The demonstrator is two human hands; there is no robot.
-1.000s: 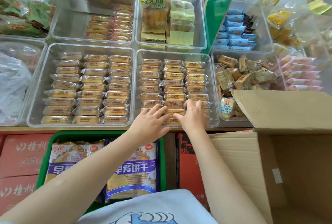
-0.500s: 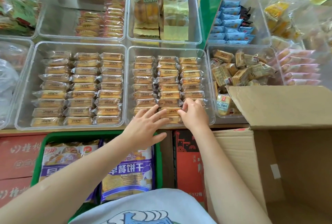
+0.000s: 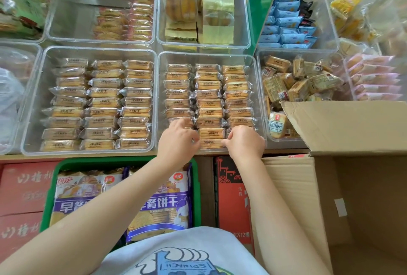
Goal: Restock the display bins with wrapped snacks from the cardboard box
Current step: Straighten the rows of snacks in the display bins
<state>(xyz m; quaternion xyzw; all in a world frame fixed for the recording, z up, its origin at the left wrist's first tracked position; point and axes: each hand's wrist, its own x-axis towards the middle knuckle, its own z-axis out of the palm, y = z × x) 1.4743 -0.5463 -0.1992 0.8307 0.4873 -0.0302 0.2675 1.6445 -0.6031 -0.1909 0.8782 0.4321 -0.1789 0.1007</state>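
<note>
A clear display bin (image 3: 206, 54) at centre holds three columns of wrapped biscuit packs. Both my hands are at its front edge. My left hand (image 3: 178, 140) has curled fingers and pinches the left end of the frontmost wrapped pack (image 3: 211, 143) in the middle column. At that pack's right end, my right hand (image 3: 245, 145) pinches it with curled fingers. The open cardboard box (image 3: 334, 127) stands at the right, one flap raised over the neighbouring bin; its inside is dim and no contents show.
Another full bin (image 3: 33, 102) of the same packs sits to the left. A bin of loose square snack packs (image 3: 293, 85) is to the right, with more bins behind. Below the shelf are a green crate (image 3: 66, 164) of biscuit bags and red cartons (image 3: 231, 186).
My left hand, earlier flat with spread fingers on the front packs, has curled. Both hands have closed in on the ends of the front middle pack.
</note>
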